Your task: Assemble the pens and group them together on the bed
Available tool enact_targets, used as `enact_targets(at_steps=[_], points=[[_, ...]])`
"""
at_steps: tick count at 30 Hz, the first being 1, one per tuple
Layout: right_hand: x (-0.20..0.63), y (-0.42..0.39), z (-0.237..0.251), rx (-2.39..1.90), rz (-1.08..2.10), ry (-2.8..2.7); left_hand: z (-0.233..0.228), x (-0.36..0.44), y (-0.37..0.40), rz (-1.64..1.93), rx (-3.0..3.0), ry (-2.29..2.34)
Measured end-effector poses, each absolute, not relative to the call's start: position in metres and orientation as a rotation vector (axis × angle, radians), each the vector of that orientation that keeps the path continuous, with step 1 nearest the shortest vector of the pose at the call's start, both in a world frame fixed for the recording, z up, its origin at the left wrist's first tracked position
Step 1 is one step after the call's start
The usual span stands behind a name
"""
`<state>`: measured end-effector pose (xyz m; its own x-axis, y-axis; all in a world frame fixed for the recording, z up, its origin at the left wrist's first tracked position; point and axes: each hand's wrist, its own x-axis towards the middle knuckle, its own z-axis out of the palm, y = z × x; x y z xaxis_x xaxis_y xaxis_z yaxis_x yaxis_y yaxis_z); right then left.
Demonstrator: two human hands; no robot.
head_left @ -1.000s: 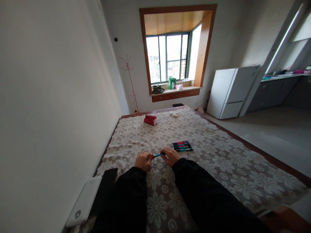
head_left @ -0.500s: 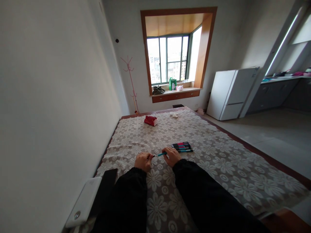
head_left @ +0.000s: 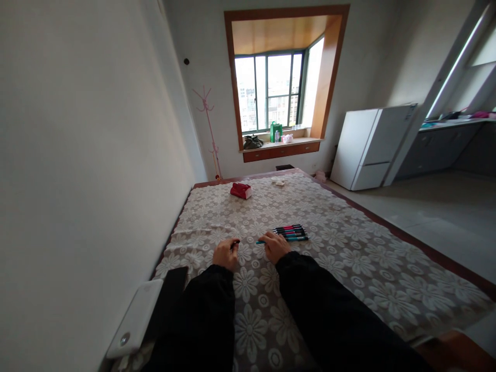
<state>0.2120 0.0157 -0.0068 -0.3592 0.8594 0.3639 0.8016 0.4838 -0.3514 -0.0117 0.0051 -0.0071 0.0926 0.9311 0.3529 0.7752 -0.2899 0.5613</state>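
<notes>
Left hand [head_left: 226, 254] curled around small dark pen cap [head_left: 234, 243]. Right hand [head_left: 275, 246] pinching slim teal plastic pen [head_left: 262, 241], just beside row of pens [head_left: 290, 233] on floral lace bedspread [head_left: 349, 258]. Risk: cap slips into folds; exposed tip marks cloth; knuckles scatter row.

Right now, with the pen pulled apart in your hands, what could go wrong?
The small dark cap pinched in the left hand could slip and hide in the busy flowered bedspread. The teal pen in the right hand looks uncapped, so its tip might mark the fabric. That hand is also close to the row of pens and could knock them askew.
</notes>
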Motion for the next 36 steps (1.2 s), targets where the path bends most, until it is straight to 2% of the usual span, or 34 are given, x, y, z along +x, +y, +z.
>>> enact_targets(at_steps=[5,10,17,28,36], points=[[0.209,0.016,-0.01,-1.238,0.19,-2.315,-0.005,-0.008,0.003,0.944,2.175,1.656],[0.208,0.013,-0.005,-1.241,0.196,-2.169,0.0,-0.006,0.0,0.888,2.286,1.595],[0.206,0.012,-0.006,-0.917,0.148,-2.305,-0.001,-0.005,0.0,0.82,2.493,1.344],[0.204,0.009,-0.001,-1.073,0.219,-2.314,0.004,-0.002,-0.003,0.8,2.348,1.396],[0.205,0.013,-0.005,-1.205,0.222,-2.234,0.001,-0.002,-0.004,0.917,2.305,1.455]])
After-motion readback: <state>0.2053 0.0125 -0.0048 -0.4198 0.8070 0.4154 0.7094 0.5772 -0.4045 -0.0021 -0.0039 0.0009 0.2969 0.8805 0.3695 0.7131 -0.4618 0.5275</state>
